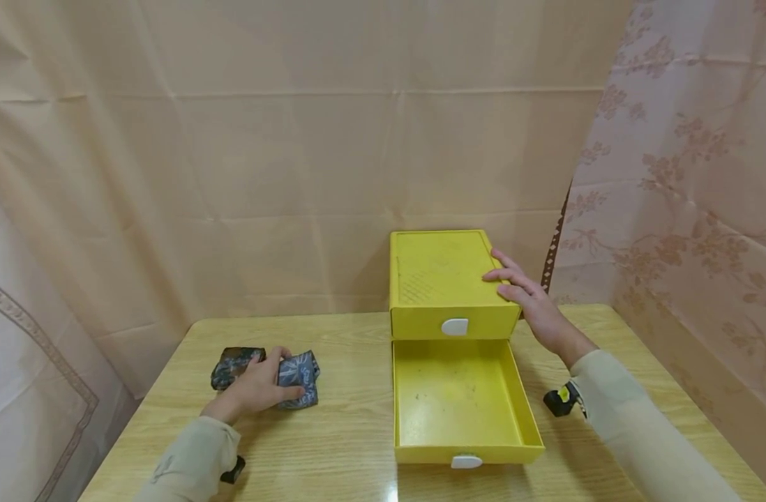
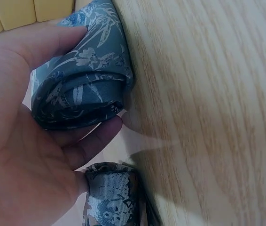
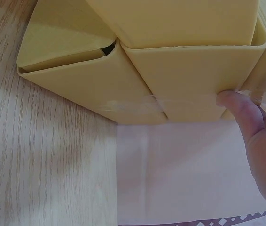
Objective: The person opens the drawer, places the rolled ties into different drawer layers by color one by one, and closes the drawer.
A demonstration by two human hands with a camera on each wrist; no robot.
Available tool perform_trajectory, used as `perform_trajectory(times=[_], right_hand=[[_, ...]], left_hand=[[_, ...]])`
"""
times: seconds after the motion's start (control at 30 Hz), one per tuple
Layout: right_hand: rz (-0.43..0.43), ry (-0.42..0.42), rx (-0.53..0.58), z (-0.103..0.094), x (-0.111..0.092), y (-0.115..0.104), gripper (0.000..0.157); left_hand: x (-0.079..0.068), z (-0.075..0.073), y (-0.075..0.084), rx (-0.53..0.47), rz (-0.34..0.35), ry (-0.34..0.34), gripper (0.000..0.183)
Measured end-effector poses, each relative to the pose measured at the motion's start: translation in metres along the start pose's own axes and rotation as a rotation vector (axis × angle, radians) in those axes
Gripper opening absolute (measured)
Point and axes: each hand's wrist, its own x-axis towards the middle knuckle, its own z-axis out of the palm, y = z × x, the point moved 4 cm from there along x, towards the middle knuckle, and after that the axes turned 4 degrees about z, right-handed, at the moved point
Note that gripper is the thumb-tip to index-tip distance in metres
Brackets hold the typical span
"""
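My left hand (image 1: pixel 257 385) pinches a folded grey-blue cloth (image 1: pixel 303 376) with a pale plant pattern, on the left part of the table. In the left wrist view the thumb lies on one side of that cloth (image 2: pixel 88 70) and the fingers on the other. A second folded cloth, dark with a camouflage-like pattern (image 1: pixel 232 362), lies close by, partly behind the hand. My right hand (image 1: pixel 534 300) rests on the upper right edge of a yellow drawer box (image 1: pixel 442 265), with fingers over its top. In the right wrist view a finger touches the box's side (image 3: pixel 180 80).
A drawer (image 1: pixel 455 404) with a white handle is pulled out toward me, with nothing in it. The drawer above is closed. Clear tape (image 3: pixel 133 102) runs across the box's side. A beige curtain (image 1: pixel 264 174) hangs behind the table (image 1: pixel 351 432).
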Motion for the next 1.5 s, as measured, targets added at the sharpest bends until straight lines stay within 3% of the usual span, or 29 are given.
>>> perform_trajectory(times=[0.23,0.43,0.9,1.3,1.5], right_hand=[[-0.015,0.004,-0.013,0.0,0.002,-0.002,0.033],[0.024,-0.009,0.0,0.001,0.0,-0.001,0.034],[0.029,-0.024,-0.004,0.007,-0.008,-0.023,0.032],[0.012,-0.021,-0.008,0.007,-0.007,-0.023,0.031],[0.022,-0.01,0.007,0.003,-0.003,-0.01,0.032]], left_hand=[[-0.001,0.0,0.002,0.013,0.008,0.025,0.073],[0.0,0.001,0.001,0.006,0.006,0.013,0.07],[0.0,0.002,0.002,0.018,0.013,0.022,0.069],[0.002,0.001,0.005,0.025,0.073,0.053,0.069],[0.004,0.002,0.004,0.04,0.111,0.088,0.071]])
